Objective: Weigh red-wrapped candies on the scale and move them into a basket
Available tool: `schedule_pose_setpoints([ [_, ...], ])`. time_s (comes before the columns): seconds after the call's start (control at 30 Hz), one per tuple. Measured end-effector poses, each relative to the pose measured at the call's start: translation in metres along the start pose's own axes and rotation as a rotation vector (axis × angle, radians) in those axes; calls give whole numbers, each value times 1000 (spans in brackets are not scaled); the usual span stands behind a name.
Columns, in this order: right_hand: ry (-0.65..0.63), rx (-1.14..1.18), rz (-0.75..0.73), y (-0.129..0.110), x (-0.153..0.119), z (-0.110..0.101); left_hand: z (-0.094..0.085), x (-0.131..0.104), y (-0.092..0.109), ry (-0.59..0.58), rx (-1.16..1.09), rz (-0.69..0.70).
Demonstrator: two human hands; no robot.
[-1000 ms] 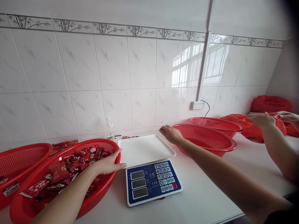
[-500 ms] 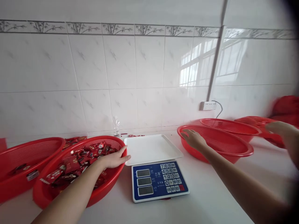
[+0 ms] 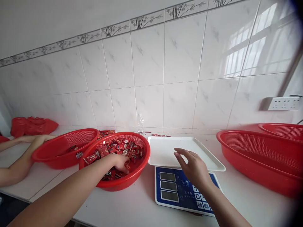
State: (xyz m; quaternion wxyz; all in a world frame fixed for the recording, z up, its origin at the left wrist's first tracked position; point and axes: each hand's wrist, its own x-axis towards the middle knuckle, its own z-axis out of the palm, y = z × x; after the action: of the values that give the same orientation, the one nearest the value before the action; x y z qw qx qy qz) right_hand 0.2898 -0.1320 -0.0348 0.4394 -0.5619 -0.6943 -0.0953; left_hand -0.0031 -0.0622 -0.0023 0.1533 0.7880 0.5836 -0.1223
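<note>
My left hand (image 3: 121, 162) reaches into a red plastic basket (image 3: 118, 185) that holds many small red wrapped packets (image 3: 121, 144), possibly candies. Its fingers curl down around a red packet (image 3: 127, 165), and the fingertips are partly hidden. Over the front of the white scale tray (image 3: 163, 151), my right hand (image 3: 195, 167) hovers with thumb and fingers apart, holding nothing. Below it, the blue-and-white digital scale (image 3: 186, 184) has some of its keys covered by that hand and wrist. Nothing lies on the tray.
Another red basket (image 3: 68, 162) with a few packets stands at left, beside another person's arms (image 3: 23, 157) and a red bag (image 3: 33, 126). Large red baskets (image 3: 255, 170) stand right. A clear bottle (image 3: 140, 124) and a socket strip (image 3: 282, 103) are near the tiled wall.
The view has swung left. My left hand went from the basket's rim down into the packets. My right hand left the right-hand basket and came over the scale.
</note>
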Motion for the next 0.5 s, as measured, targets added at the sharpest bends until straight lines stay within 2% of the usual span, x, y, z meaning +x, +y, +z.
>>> schedule_pose_setpoints([
  [0.17,62,35,-35,3,-4,-4,2,7,16,-13,-77,-61],
  [0.37,40,59,-47,2,-5,-2,6,17,32,-67,-47,-127],
  [0.5,41,87,-58,2,-5,-2,6,18,32,-124,-14,-88],
])
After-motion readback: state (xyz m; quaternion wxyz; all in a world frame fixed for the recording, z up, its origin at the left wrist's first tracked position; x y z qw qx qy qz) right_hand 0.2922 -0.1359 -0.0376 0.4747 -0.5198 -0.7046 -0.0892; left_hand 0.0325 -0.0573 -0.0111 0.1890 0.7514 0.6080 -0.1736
